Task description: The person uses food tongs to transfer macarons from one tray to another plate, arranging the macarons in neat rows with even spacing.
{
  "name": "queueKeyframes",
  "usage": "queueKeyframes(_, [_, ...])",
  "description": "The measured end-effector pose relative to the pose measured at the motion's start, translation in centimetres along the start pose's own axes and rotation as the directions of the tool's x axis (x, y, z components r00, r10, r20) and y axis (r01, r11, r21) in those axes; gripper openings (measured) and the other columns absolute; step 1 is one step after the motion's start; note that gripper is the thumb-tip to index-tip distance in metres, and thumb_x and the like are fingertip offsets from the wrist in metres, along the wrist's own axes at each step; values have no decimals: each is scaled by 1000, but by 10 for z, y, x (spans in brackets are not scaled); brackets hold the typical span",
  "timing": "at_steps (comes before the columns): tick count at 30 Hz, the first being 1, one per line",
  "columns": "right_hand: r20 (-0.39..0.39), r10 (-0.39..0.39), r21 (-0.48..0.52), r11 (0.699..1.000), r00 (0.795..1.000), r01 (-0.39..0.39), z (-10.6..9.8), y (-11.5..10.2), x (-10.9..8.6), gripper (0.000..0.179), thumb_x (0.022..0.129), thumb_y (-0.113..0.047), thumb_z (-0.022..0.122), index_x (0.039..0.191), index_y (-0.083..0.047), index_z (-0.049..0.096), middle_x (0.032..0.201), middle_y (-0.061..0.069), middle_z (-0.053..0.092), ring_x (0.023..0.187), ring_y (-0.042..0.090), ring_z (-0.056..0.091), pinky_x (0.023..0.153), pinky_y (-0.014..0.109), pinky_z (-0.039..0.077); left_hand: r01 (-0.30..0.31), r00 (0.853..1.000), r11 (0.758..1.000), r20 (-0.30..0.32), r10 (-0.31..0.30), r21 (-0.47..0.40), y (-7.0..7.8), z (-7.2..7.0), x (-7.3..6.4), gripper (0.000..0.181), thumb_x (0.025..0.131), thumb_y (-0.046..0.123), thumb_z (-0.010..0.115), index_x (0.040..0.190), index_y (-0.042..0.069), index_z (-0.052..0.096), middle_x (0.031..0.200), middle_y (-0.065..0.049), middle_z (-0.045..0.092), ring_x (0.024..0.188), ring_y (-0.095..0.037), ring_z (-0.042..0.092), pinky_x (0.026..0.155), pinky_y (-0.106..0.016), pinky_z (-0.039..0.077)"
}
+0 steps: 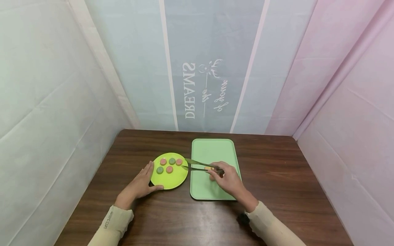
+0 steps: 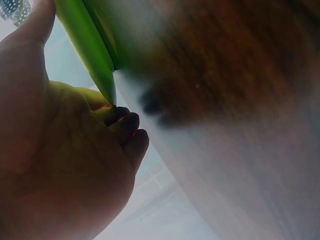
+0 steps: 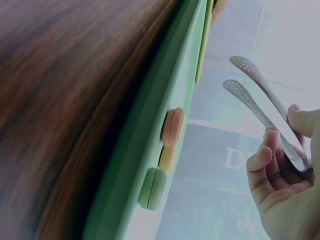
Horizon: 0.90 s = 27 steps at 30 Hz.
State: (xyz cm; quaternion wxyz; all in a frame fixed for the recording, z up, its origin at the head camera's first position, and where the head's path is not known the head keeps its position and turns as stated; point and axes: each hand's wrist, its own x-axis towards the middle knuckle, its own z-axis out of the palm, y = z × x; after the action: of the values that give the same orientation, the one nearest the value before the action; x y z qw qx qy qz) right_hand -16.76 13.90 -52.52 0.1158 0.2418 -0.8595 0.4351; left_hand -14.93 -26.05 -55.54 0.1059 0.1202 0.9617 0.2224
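Note:
My right hand point(image 1: 227, 177) holds metal tongs point(image 3: 267, 112) by their joined end. Their perforated tips stand apart with nothing between them, reaching left to the right rim of the yellow-green plate point(image 1: 170, 181). On that plate lie several pink and green macarons, among them a pink macaron point(image 1: 179, 162) nearest the tongs. My left hand point(image 1: 140, 182) rests against the plate's left rim, fingers extended along it and thumb at the front edge. Under my right hand, the light green tray point(image 1: 212, 150) bears an orange-pink macaron point(image 3: 172, 127), a yellow macaron point(image 3: 167, 158) and a green macaron point(image 3: 152, 189).
Plate and tray stand side by side on a dark wooden table point(image 1: 277, 171). A pale curtain with printed lettering point(image 1: 189, 90) hangs behind the table's far edge, and more pale cloth point(image 1: 55, 102) hangs along both sides. Near my right sleeve is a small black object point(image 1: 243, 219).

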Motion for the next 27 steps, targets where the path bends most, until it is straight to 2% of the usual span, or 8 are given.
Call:
queueKeyframes(13, [-35,17,-23,1000,999,-17,-19,7,-10,22,97,-20,84,117,-13,79,87,-9,65,70,5,57,60,25,53,-1,1000,1000,0,1,6,0,-1,0,125,93,67,74,168,-10,9,176,-30,9,163,-45,15,132,-61,19])
queueKeyframes(20, [-49,6,-50,999,999,-8,-29,12,-14,24,98,-19,83,119,-7,78,87,-9,63,70,6,55,58,24,49,2,1000,1000,0,-2,4,1,-1,-1,125,94,65,75,168,-10,9,176,-30,9,163,-45,14,132,-61,19])
queueKeyframes(27, [-62,19,-79,997,998,-24,-38,15,-18,22,95,-15,86,116,-9,79,86,-7,64,70,7,56,58,24,51,5,1000,1000,0,-5,2,2,-1,-1,125,94,65,75,168,-10,9,176,-30,9,163,-45,14,132,-61,18])
